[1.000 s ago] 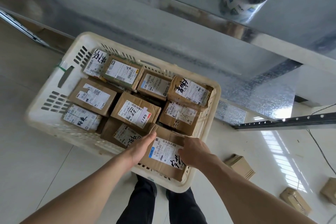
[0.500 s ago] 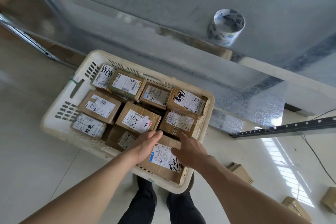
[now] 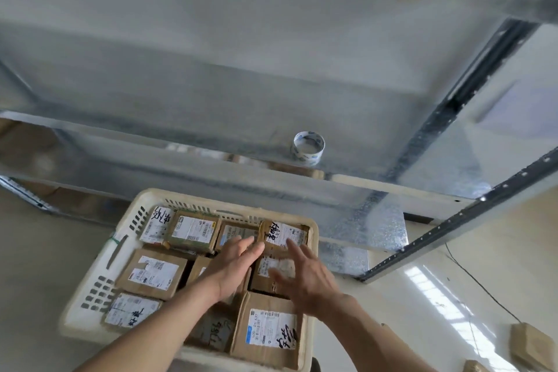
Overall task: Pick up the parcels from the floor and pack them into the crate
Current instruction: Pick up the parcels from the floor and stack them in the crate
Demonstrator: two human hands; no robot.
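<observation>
Both hands hover flat over the crate (image 3: 90,296), fingers spread, gripping nothing: left hand (image 3: 234,264), right hand (image 3: 305,276). The crate looks nearly full of labelled cardboard parcels (image 3: 152,273). More parcels on the floor (image 3: 527,341), near right. I judge them light and stiff with slick tape; I'd pinch across opposite edges, not the label face.

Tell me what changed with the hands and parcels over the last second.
Both hands let go of the near-right parcel, now lying in the crate. The left hand and right hand moved forward, fingers spread open over the middle parcels. The other parcels, the tape roll and the floor parcel stayed put.
</observation>
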